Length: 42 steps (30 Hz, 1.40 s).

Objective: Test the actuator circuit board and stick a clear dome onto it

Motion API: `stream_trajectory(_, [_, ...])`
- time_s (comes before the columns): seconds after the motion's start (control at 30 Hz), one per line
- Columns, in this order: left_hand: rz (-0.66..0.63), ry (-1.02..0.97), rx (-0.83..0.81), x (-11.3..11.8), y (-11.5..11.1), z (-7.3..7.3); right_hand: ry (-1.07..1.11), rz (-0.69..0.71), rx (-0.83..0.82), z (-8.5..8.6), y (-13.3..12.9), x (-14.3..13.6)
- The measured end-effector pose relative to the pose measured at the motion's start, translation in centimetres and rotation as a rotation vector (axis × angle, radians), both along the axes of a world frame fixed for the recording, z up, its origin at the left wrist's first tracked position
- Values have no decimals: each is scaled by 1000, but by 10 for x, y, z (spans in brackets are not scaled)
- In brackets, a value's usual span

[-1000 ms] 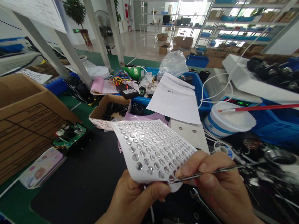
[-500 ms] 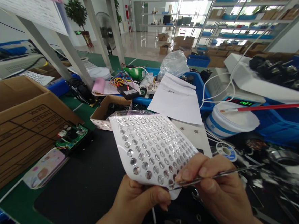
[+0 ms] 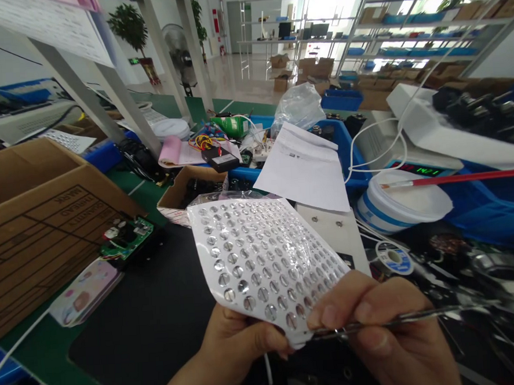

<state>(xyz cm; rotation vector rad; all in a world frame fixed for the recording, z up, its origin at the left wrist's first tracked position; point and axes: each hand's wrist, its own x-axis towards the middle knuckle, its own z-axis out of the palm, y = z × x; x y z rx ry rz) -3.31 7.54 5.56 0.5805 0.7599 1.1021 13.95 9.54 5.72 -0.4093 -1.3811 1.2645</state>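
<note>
My left hand (image 3: 233,342) grips the near corner of a white sheet (image 3: 261,256) that carries rows of small round clear stickers under glossy film. The thumb presses on top of the sheet and the fingers are under it, mostly out of sight. The sheet is tilted up toward me above the bench. My right hand (image 3: 391,323) pinches thin metal tweezers (image 3: 438,314) between thumb and fingers, just right of the sheet's near corner. The tweezers point left, and their tips lie beside that corner. Whether anything is between the tips, I cannot tell.
A black mat (image 3: 147,321) lies below. To the left stand a cardboard box (image 3: 37,229) and a green circuit board (image 3: 129,241). A white tub (image 3: 384,208) with a red-handled brush (image 3: 465,177), a solder spool (image 3: 394,258) and scattered tools are on the right.
My right hand has shifted right and slightly down, drawing the tweezers' tips away from the sheet's near corner. My left hand and the sheet stay nearly in place; the view has moved slightly.
</note>
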Motion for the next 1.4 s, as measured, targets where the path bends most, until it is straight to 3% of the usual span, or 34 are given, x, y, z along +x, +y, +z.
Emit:
stream_trajectory(0.2, [-77,-33,102,-4,4,-13,-20,72,-29,0,0,0])
stream_trajectory(0.3, [-87,-71,76,-4,5,-17,-17,50,-48,5,2,-1])
stream_trajectory(0.47, [39,-122,-124,1,5,-7,-141,-94,46,11,5,-3])
stream_trajectory(0.7, [154,-81,-341,6,1,4,-185,-190,77,4,1,-6])
stream_trajectory(0.93, [131,-190,-395,8,3,0,-172,-183,120,-5,0,-8])
stream_trajectory(1.2, [132,-125,-408,8,5,-1,-165,-171,103,-11,1,-7])
stream_trajectory(1.4, [63,-50,-320,7,7,0,-173,-180,102,-8,0,-6])
